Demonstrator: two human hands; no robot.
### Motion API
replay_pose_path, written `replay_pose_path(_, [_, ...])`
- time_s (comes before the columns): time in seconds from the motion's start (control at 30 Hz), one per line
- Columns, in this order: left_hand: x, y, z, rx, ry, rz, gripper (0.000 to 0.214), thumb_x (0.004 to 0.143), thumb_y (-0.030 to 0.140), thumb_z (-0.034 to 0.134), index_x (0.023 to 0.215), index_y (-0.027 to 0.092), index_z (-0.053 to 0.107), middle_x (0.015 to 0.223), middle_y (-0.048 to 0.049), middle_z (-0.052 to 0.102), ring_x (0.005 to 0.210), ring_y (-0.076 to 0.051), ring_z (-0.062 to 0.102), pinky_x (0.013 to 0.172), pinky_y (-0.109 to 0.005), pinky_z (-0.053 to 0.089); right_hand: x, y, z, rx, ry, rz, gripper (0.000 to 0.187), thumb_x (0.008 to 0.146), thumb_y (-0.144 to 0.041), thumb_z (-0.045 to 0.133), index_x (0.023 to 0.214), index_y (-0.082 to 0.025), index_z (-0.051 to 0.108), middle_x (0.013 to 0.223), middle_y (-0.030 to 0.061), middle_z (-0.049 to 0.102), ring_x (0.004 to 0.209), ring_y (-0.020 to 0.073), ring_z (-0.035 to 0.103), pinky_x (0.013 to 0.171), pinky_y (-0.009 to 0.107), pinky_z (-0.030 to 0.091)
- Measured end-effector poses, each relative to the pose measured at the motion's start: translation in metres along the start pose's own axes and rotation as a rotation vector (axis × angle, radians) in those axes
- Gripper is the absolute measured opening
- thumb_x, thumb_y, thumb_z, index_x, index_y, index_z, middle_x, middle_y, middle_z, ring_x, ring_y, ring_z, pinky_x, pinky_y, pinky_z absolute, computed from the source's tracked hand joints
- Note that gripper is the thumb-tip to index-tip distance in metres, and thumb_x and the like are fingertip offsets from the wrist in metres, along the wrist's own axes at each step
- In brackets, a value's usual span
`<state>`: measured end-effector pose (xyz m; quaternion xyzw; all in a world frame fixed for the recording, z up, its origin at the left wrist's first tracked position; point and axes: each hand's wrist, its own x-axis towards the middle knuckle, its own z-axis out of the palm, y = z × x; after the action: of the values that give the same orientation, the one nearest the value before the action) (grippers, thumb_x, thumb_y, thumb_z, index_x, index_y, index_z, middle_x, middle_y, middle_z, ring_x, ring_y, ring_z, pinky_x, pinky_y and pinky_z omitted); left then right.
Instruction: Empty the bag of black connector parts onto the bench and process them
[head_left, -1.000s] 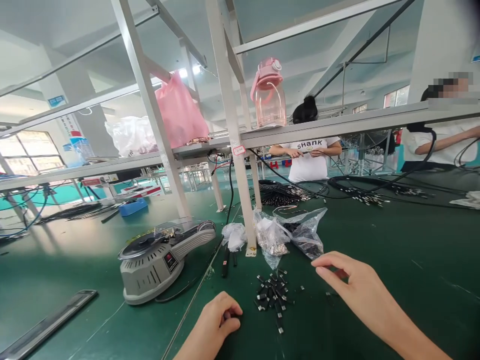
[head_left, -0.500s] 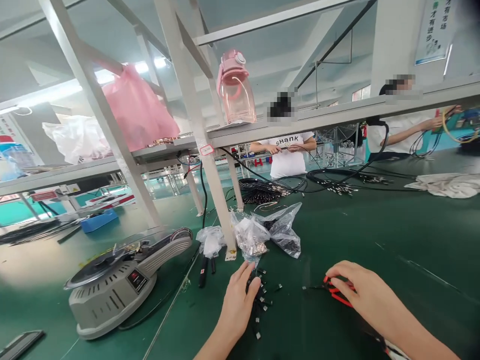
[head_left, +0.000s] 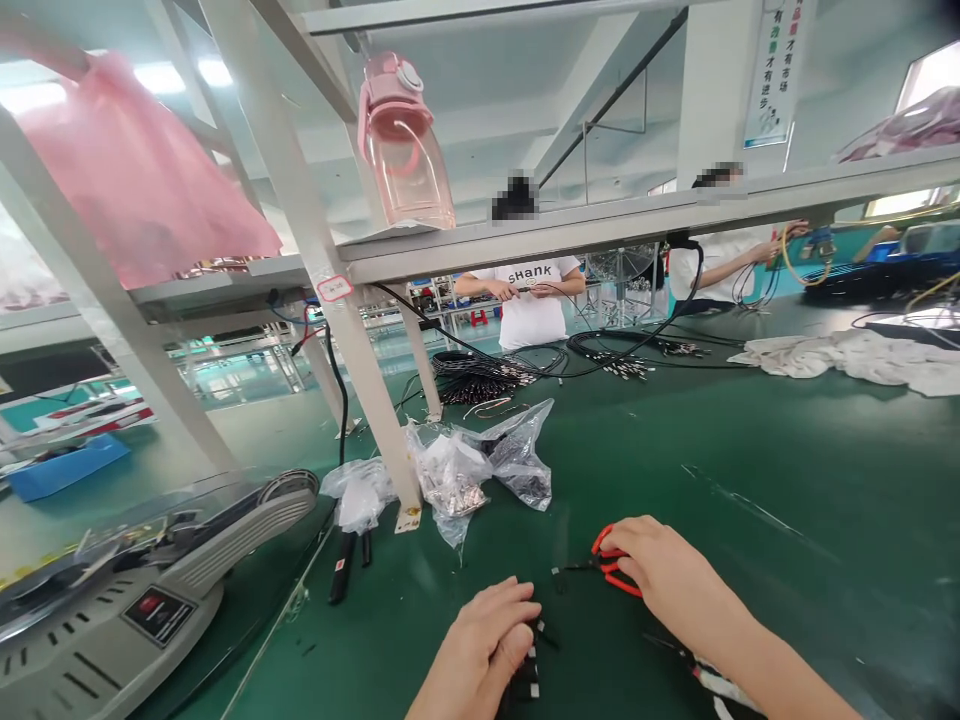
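My left hand [head_left: 484,650] is cupped low over a bunch of small black connectors [head_left: 531,665] with silvery tips, its fingers curled round them against the table. Most of the bunch is hidden under the palm. To the right, my right hand [head_left: 671,570] grips red-handled scissors [head_left: 611,575] just above the green surface. Their dark blades point left, and a tiny pale-ended piece lies by the tip. Below my right wrist is a dark and white object [head_left: 712,680], partly covered by the arm.
Clear plastic bags [head_left: 454,475] of small parts lie by the shelf post [head_left: 360,380]. A grey round dispenser [head_left: 112,620] stands left. Black cable coils [head_left: 480,375] and a white cloth [head_left: 847,358] lie farther back. Two people [head_left: 532,305] work across the table. A pink bottle [head_left: 409,150] stands overhead.
The view has swung right, so the surroundings shift left. The connectors, spread beside my left hand before, are now gathered under it, nearer me. More of the scissors shows in my right hand.
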<state>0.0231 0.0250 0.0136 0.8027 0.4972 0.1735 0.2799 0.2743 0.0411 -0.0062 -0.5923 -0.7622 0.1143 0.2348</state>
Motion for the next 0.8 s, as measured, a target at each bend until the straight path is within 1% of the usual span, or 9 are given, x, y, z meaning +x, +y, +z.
replay_pose_path(0.1, [0.005, 0.008, -0.003, 0.057, 0.064, 0.001, 0.032, 0.091, 0.037, 0.036, 0.112, 0.034, 0.06, 0.132, 0.003, 0.056, 0.124, -0.022, 0.043, 0.104, -0.042, 0.037, 0.0, 0.005, -0.002, -0.041, -0.007, 0.028, 0.041, 0.079, -0.001, 0.034, 0.096, -0.023, 0.064, 0.102, 0.0043, 0.062, 0.094, 0.0216, 0.053, 0.078, 0.034, 0.041])
replay_pose_path(0.2, [0.021, 0.016, 0.002, 0.175, 0.083, 0.154, 0.033, 0.092, 0.021, 0.034, 0.109, 0.033, 0.06, 0.129, 0.0035, 0.057, 0.119, -0.018, 0.046, 0.101, -0.035, 0.04, 0.0, 0.012, -0.005, -0.089, -0.025, 0.054, 0.047, 0.073, 0.004, 0.034, 0.099, -0.02, 0.064, 0.104, 0.007, 0.062, 0.095, 0.0226, 0.053, 0.077, 0.034, 0.041])
replay_pose_path(0.3, [0.038, 0.02, 0.01, 0.238, 0.04, 0.247, 0.035, 0.086, 0.009, 0.04, 0.105, 0.03, 0.062, 0.116, 0.0024, 0.063, 0.107, -0.019, 0.05, 0.094, -0.035, 0.042, -0.001, 0.015, -0.011, -0.129, -0.046, 0.068, 0.048, 0.07, 0.005, 0.037, 0.099, -0.02, 0.065, 0.103, 0.0073, 0.063, 0.091, 0.022, 0.054, 0.076, 0.034, 0.04])
replay_pose_path(0.43, [0.047, 0.021, 0.016, 0.328, 0.031, 0.222, 0.024, 0.081, 0.007, 0.045, 0.089, 0.022, 0.062, 0.091, -0.0018, 0.064, 0.088, -0.021, 0.052, 0.081, -0.038, 0.045, -0.001, 0.013, -0.016, -0.162, -0.051, 0.078, 0.041, 0.07, 0.003, 0.041, 0.095, -0.02, 0.064, 0.092, 0.0041, 0.065, 0.086, 0.0189, 0.053, 0.074, 0.029, 0.039])
replay_pose_path(0.5, [0.047, 0.023, 0.016, 0.38, 0.028, 0.199, 0.021, 0.081, 0.007, 0.043, 0.084, 0.021, 0.06, 0.089, -0.0027, 0.061, 0.085, -0.021, 0.051, 0.078, -0.037, 0.045, 0.002, 0.012, -0.016, -0.194, -0.049, 0.092, 0.033, 0.07, 0.002, 0.044, 0.087, -0.019, 0.064, 0.081, 0.0023, 0.064, 0.084, 0.0189, 0.052, 0.073, 0.03, 0.038])
replay_pose_path(0.57, [0.046, 0.027, 0.016, 0.439, 0.016, 0.181, 0.024, 0.08, 0.004, 0.04, 0.085, 0.02, 0.058, 0.091, -0.0038, 0.06, 0.085, -0.021, 0.051, 0.076, -0.035, 0.045, 0.005, 0.011, -0.015, -0.237, -0.036, 0.124, 0.028, 0.071, 0.002, 0.047, 0.084, -0.018, 0.063, 0.077, 0.0011, 0.062, 0.085, 0.0198, 0.052, 0.073, 0.032, 0.037])
replay_pose_path(0.67, [0.046, 0.038, 0.019, 0.543, -0.011, 0.162, 0.035, 0.075, -0.005, 0.035, 0.087, 0.019, 0.058, 0.094, -0.0061, 0.06, 0.085, -0.022, 0.052, 0.074, -0.034, 0.045, 0.007, 0.014, -0.018, -0.281, 0.017, 0.222, 0.027, 0.076, 0.0, 0.046, 0.092, -0.016, 0.06, 0.087, 0.004, 0.06, 0.087, 0.0212, 0.053, 0.071, 0.033, 0.038])
replay_pose_path(0.73, [0.045, 0.046, 0.02, 0.611, -0.024, 0.153, 0.039, 0.074, -0.008, 0.032, 0.087, 0.017, 0.06, 0.093, -0.0089, 0.061, 0.084, -0.023, 0.054, 0.074, -0.037, 0.046, 0.002, 0.016, -0.028, -0.275, 0.046, 0.281, 0.027, 0.08, -0.003, 0.044, 0.098, -0.016, 0.059, 0.095, 0.0074, 0.059, 0.088, 0.0218, 0.055, 0.065, 0.031, 0.038])
replay_pose_path(0.8, [0.043, 0.051, 0.022, 0.666, -0.031, 0.151, 0.041, 0.074, -0.008, 0.03, 0.089, 0.014, 0.061, 0.094, -0.0123, 0.062, 0.085, -0.026, 0.055, 0.074, -0.04, 0.047, -0.007, 0.017, -0.043, -0.257, 0.056, 0.309, 0.025, 0.08, -0.006, 0.044, 0.097, -0.019, 0.058, 0.098, 0.007, 0.059, 0.086, 0.021, 0.057, 0.06, 0.028, 0.037])
